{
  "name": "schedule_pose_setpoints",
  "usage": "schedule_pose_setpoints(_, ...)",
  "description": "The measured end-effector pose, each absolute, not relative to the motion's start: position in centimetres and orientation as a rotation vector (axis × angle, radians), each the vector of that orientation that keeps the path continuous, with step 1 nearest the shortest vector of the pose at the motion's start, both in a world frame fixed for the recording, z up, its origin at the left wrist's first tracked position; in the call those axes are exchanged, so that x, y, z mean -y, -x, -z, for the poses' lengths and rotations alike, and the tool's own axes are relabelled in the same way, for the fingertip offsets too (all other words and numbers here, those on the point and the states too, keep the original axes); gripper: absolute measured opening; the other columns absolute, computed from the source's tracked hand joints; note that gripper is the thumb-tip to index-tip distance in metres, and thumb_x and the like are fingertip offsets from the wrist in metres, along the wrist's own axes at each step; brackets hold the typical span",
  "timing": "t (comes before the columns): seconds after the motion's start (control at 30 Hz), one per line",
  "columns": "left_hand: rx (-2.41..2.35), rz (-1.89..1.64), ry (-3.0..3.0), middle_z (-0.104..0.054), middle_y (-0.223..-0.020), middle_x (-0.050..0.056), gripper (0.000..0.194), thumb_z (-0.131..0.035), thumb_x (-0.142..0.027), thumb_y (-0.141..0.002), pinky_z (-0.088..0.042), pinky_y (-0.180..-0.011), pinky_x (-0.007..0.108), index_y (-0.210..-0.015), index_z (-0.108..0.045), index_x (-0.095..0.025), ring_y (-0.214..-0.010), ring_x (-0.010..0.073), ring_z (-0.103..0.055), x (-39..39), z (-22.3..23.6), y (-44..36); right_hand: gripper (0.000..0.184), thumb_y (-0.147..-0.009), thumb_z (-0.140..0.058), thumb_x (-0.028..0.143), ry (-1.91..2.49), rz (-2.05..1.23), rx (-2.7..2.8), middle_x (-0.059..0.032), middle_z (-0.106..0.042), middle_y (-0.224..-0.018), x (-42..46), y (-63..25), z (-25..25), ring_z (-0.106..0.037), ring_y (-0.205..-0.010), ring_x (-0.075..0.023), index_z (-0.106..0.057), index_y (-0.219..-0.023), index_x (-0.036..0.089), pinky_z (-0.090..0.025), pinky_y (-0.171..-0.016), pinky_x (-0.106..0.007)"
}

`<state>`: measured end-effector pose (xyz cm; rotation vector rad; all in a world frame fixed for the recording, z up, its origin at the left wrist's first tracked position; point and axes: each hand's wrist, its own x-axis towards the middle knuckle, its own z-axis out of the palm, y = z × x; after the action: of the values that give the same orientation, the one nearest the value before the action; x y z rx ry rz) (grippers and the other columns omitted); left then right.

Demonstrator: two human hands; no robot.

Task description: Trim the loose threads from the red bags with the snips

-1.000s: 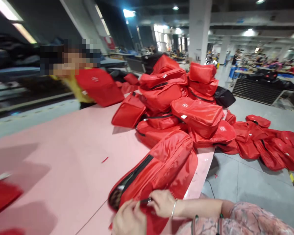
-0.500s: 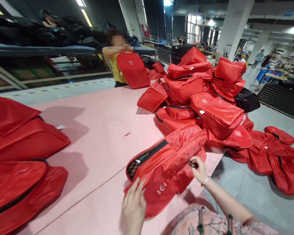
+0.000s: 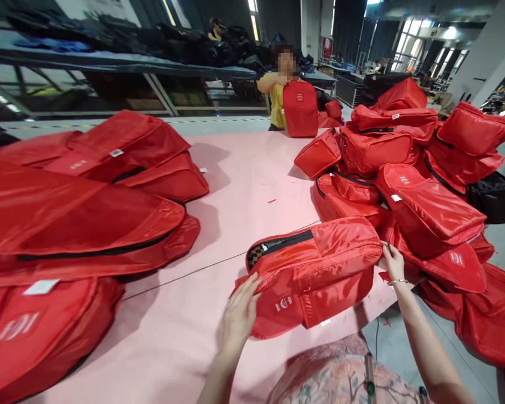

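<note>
A red backpack (image 3: 336,264) lies on its side on the table before me, its zipped opening partly undone so that a checkered lining (image 3: 256,255) shows. My left hand (image 3: 242,308) rests with stretched fingers on the left end of the bag, beside the white printed logo. At the bag's right end, my right hand (image 3: 392,262) is closed in a pinch around a small dark tool, mostly covered by the fingers. Its fingertips are at the bag's edge; whether they also grip the fabric I cannot tell.
Red backpacks are heaped at the right (image 3: 429,202) and stacked at the left (image 3: 88,219) on the pink tabletop (image 3: 244,185). Across the table a person in a yellow top (image 3: 278,101) holds a red backpack (image 3: 301,109) upright. More red bags (image 3: 480,314) lie on the floor at right.
My view has turned left. My right hand has moved from the bag's near side to its right end. The backpack has turned slightly; my left hand stays at its left end.
</note>
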<state>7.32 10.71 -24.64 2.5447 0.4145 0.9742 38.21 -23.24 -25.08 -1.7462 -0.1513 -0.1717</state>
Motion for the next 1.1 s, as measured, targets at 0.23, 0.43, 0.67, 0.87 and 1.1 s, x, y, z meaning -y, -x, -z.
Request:
schedule_pose_setpoints(0.23, -0.599, -1.175, -2.409, -0.066, -0.100, 0.005, 0.025, -0.047, -0.036, -0.085, -0.043, -0.094, 0.037, -0.094, -0.064, -0.020, -0.098, 0.0196, -0.059, -10.0, 19.0, -9.8, 0.028, -0.080, -0.044, 0.040, 2.073, 0.332, 0.461, -0.0038, -0.060, -0.073, 21.8, -34.1, 22.3, -0.052, -0.068, -0.0157, -0.057, -0.073, 0.017, -0.041, -0.067, -0.027)
schedule_pose_setpoints(0.43, -0.745, -0.709, -2.349, -0.063, -0.093, 0.007, 0.020, -0.051, -0.032, -0.082, -0.049, -0.076, 0.029, -0.094, -0.059, -0.017, -0.077, 0.0155, -0.061, -7.6, 15.4, -16.3, 0.014, -0.077, -0.044, 0.022, 2.075, -0.108, 0.998, 0.0024, -0.047, -0.057, 20.6, -25.2, 21.6, -0.043, -0.054, -0.0113, -0.046, -0.063, 0.019, -0.033, -0.053, -0.022)
schedule_pose_setpoints(0.67, -1.130, -0.724, -2.268, -0.057, -0.094, 0.009, 0.030, -0.060, -0.030, -0.077, -0.047, -0.073, 0.031, -0.100, -0.050, -0.014, -0.080, 0.0195, -0.059, -8.0, 16.1, -15.3, 0.007, -0.076, -0.048, 0.018, 1.928, -0.257, 1.301, 0.0009, -0.054, -0.064, 17.4, -23.0, 19.1, -0.048, -0.057, -0.0113, -0.053, -0.071, 0.019, -0.037, -0.055, -0.022)
schedule_pose_setpoints(0.87, -1.240, -0.704, -2.254, -0.059, -0.093, 0.010, 0.017, -0.048, -0.027, -0.084, -0.044, -0.076, 0.030, -0.091, -0.058, -0.016, -0.087, 0.0205, -0.058, -8.2, 15.6, -15.0, 0.027, -0.086, -0.047, 0.030, 1.846, -0.048, 1.234, -0.0072, -0.061, -0.098, 11.9, -26.0, 16.8, -0.059, -0.087, -0.0168, -0.047, -0.110, 0.018, -0.047, -0.077, -0.029)
schedule_pose_setpoints(1.1, -1.249, -0.672, -2.217, -0.063, -0.086, 0.010, 0.018, -0.043, -0.023, -0.082, -0.043, -0.071, 0.029, -0.084, -0.060, -0.016, -0.085, 0.0217, -0.060, -9.4, 15.7, -15.2, 0.015, -0.086, -0.049, 0.021, 2.045, 0.164, 1.415, -0.0063, -0.060, -0.096, 3.9, -26.0, 15.9, -0.055, -0.088, -0.0178, -0.055, -0.100, 0.019, -0.042, -0.077, -0.028)
